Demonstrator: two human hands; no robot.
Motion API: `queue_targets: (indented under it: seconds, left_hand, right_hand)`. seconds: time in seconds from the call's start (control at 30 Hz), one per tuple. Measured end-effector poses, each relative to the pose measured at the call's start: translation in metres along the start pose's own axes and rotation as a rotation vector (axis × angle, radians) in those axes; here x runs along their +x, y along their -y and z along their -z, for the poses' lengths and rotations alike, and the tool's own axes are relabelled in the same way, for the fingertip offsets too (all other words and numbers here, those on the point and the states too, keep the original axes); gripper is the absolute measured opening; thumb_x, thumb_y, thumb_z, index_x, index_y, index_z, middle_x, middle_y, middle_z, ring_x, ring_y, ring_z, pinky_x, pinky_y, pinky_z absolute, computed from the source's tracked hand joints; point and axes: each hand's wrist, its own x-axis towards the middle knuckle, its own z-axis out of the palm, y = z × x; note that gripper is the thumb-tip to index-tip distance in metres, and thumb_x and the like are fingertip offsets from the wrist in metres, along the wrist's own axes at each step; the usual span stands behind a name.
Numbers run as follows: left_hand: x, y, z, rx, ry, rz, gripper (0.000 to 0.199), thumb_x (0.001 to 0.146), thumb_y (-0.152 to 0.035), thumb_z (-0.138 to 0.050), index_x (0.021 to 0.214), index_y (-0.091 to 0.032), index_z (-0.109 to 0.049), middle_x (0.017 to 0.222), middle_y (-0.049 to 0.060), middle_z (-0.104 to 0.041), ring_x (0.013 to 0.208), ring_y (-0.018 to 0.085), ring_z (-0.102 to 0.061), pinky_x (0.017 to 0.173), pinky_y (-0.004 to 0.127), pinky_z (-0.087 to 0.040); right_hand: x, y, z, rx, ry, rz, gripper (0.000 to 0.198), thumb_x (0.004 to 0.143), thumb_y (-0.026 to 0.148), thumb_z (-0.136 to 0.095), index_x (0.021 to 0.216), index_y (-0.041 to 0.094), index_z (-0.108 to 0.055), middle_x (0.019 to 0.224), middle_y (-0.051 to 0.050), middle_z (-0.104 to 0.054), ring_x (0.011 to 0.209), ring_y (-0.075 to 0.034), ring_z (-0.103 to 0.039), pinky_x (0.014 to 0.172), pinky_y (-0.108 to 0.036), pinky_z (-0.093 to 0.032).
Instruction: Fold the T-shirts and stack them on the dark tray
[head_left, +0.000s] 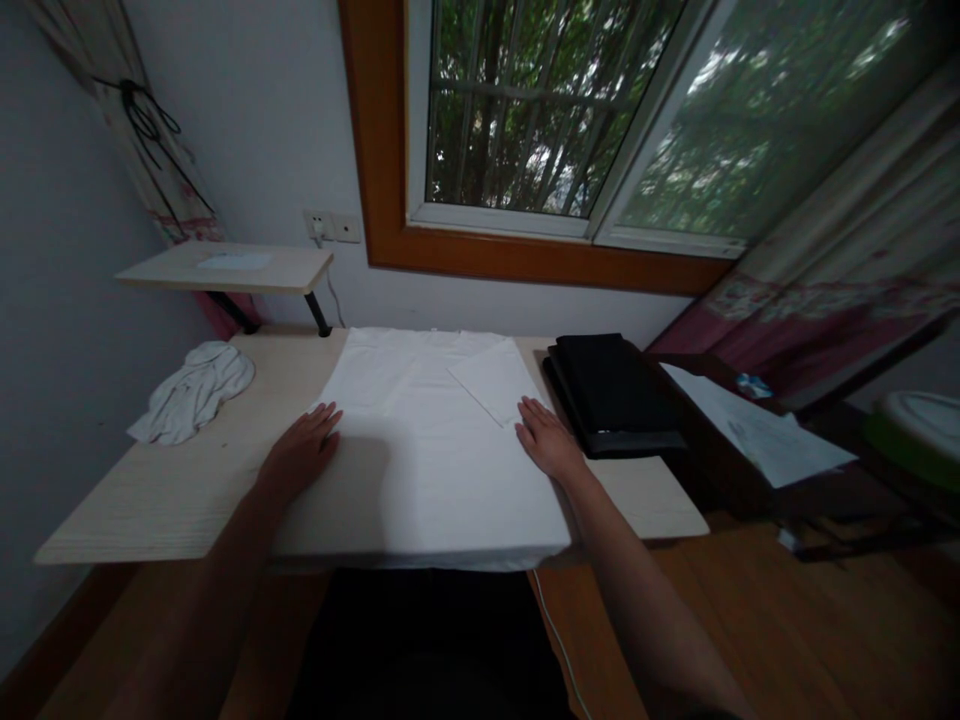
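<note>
Widest lane: over white cloth (450,500), lying nearly flat between left hand (304,445) and right hand (546,435). Both forearms cross table's front edge, blocking low sideways passes there. Left: bare tabletop (150,510) gives passage between left hand and crumpled cloth (199,390). Raised shelf (225,272) obstructs reach from above at back left; gap shows between its black legs (318,315). Right: black stack (619,395) sits just beside right hand, narrowing room. Wall (465,310) bounds far side.
</note>
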Motion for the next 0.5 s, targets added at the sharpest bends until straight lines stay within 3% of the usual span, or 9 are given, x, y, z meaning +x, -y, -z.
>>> queue_targets:
  seconds: [0.27,0.5]
  left_hand:
    - [0.0008,0.0056,-0.0052,-0.047,-0.043,0.002,0.054,0.1,-0.038,-0.034,0.145,-0.019,-0.058,0.156,0.008,-0.052,0.148,0.023,-0.044,0.124,0.046,-0.037]
    - [-0.0001,0.0084,-0.008,-0.067,-0.105,-0.007,0.053,0.1,-0.037,-0.034,0.139,-0.015,-0.063,0.15,0.011,-0.058,0.144,0.023,-0.049,0.126,0.04,-0.036]
  right_hand:
    - [0.0001,-0.0003,-0.0011,-0.006,-0.028,0.009,0.06,0.106,0.041,-0.032,0.155,0.01,-0.046,0.164,-0.012,-0.039,0.154,-0.024,-0.032,0.128,-0.041,-0.026]
    - [0.0005,-0.0003,-0.0018,-0.013,-0.025,-0.003,0.06,0.105,0.041,-0.033,0.154,0.01,-0.046,0.164,-0.011,-0.039,0.154,-0.023,-0.033,0.128,-0.04,-0.025]
